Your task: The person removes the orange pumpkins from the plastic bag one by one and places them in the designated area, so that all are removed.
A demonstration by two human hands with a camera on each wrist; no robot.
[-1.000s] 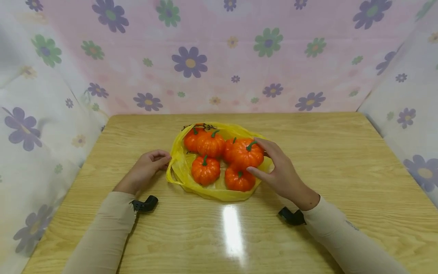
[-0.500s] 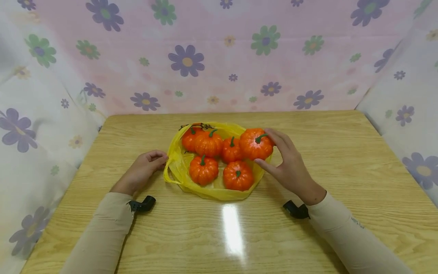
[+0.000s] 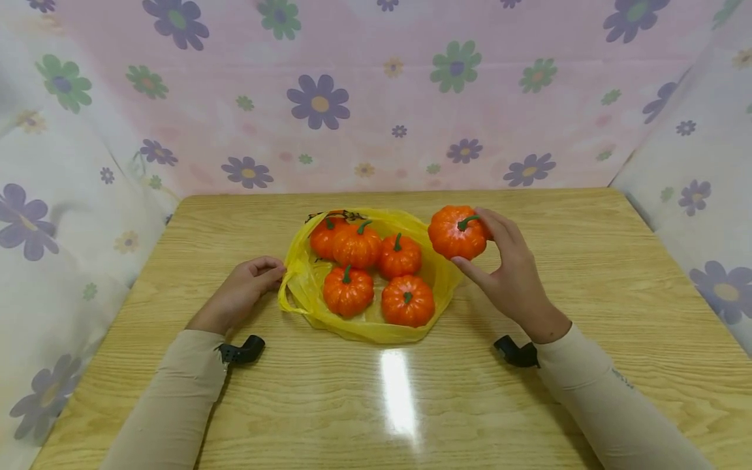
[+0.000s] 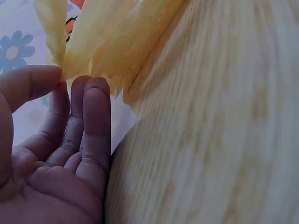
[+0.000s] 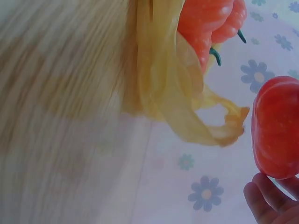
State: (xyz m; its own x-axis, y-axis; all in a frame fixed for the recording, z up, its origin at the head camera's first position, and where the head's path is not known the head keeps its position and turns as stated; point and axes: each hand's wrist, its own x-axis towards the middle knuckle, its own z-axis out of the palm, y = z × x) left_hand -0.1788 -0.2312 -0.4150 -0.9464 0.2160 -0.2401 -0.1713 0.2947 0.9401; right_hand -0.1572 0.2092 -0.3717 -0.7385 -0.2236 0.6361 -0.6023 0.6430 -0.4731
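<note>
An orange toy pumpkin (image 3: 455,236) with a green stem is held up by my right hand (image 3: 517,274), thumb below and fingers around its far side. It hangs just past the right rim of a yellow plastic bag (image 3: 376,334), apart from it in the right wrist view. Several more pumpkins (image 3: 348,292) sit inside the opened bag. At the bag's left edge my left hand (image 3: 243,290) pinches the plastic; the left wrist view shows thumb and index fingertip on the yellow film (image 4: 100,46).
The wooden table (image 3: 587,281) extends around the bag on all sides. A flowered cloth (image 3: 399,98) hangs behind it, with more at both sides. Black wrist camera mounts (image 3: 243,350) stick out from both sleeves.
My right hand has lifted the pumpkin out of the bag, moving it right and slightly away, and uncovering the pumpkins beneath. My left hand keeps its pinch on the bag's edge.
</note>
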